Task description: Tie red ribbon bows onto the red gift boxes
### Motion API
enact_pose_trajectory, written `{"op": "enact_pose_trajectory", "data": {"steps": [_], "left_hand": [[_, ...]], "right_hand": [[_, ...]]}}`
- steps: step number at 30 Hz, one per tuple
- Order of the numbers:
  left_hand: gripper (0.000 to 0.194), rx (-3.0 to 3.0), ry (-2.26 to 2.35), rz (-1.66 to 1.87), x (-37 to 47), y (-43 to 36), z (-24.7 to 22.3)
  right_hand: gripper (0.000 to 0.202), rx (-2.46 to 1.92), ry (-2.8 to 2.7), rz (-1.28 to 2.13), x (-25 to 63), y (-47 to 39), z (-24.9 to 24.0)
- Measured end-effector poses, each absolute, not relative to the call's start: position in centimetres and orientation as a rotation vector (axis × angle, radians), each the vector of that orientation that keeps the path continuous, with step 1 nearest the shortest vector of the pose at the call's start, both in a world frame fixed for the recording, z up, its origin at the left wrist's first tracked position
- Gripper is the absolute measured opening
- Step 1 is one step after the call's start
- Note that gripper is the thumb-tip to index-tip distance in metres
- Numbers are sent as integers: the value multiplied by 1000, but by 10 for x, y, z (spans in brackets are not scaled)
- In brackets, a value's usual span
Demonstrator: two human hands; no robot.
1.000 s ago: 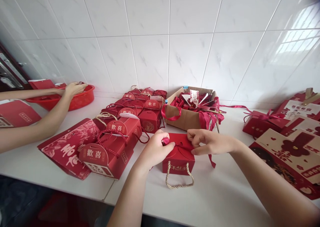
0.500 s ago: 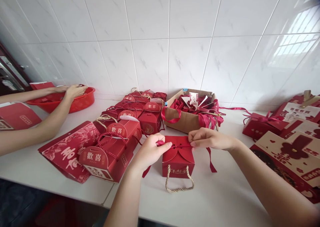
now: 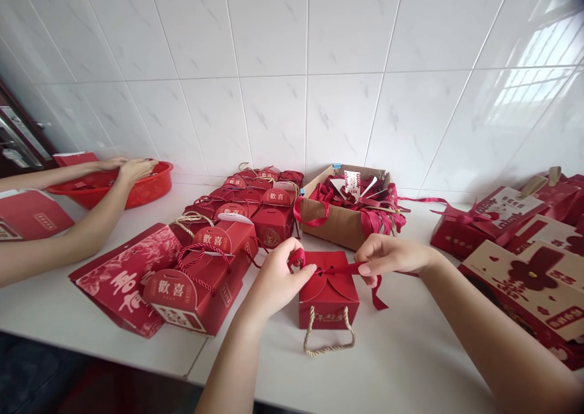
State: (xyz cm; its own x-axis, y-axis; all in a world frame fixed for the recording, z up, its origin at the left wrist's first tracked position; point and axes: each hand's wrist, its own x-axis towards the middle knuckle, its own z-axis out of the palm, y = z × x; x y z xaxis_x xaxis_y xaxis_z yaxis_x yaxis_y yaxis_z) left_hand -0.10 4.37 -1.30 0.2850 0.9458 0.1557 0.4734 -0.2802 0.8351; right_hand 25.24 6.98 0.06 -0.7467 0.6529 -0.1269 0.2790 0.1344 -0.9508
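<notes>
One left hand, one right hand, two co-worker's hands, one basin, one carton and over ten boxes show.

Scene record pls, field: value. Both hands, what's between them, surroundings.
left hand: pinching ribbon at box's left
right hand: pinching ribbon at box's right, loose end hanging below
between hands: red box, ribbon across its top
box handle: pale rope, on near side
behind box: carton with more ribbon and a card
left: group of red boxes
far left: another person's hands at red basin
right: stacked packages
</notes>
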Motion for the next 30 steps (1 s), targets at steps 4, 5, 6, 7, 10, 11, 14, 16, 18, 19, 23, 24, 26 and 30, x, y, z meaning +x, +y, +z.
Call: {"op": "enact_pose_trajectory", "data": {"steps": [4, 5, 6, 7, 10, 11, 14, 16, 18, 19, 23, 24, 26, 30], "left_hand": [[24, 1904, 1330, 877, -4, 44, -13], [24, 1904, 1347, 869, -5, 43, -13], [24, 1905, 1366, 863, -6, 43, -13], [23, 1900, 1382, 868, -7, 43, -14], [36, 1853, 1396, 982, -8, 43, -16], [49, 1844, 1386, 1049, -8, 43, -17], [52, 1898, 1310, 1201, -2, 42, -15], [34, 1965, 1226, 1214, 5, 40, -13], [28, 2010, 1146, 1183, 14, 36, -12], [28, 2027, 1118, 1164, 19, 34, -12], [13, 2025, 1055, 1143, 34, 30, -14], [12, 2011, 1058, 1159, 35, 30, -14], [13, 1987, 1105, 1207, 35, 31, -15], [14, 2006, 1213, 1239, 33, 33, -16]], "right_hand": [[33, -763, -2052, 1632, 254, 66, 5], [32, -802, -2063, 1608, 255, 64, 7], [32, -883, -2096, 1552, 256, 62, 10], [31, -995, -2149, 1446, 256, 60, 13], [26, -1300, -2284, 914, 254, 51, 23], [24, -1331, -2291, 739, 252, 48, 26], [16, -1223, -2257, 322, 242, 41, 29], [14, -1096, -2246, 95, 234, 38, 28], [14, -993, -2254, -85, 228, 36, 25], [14, -959, -2261, -150, 225, 35, 24], [12, -930, -2293, -151, 220, 25, 27], [12, -943, -2311, -93, 220, 21, 28], [10, -1002, -2345, -5, 222, 13, 28], [14, -1214, -2330, -143, 232, -2, 16]]}}
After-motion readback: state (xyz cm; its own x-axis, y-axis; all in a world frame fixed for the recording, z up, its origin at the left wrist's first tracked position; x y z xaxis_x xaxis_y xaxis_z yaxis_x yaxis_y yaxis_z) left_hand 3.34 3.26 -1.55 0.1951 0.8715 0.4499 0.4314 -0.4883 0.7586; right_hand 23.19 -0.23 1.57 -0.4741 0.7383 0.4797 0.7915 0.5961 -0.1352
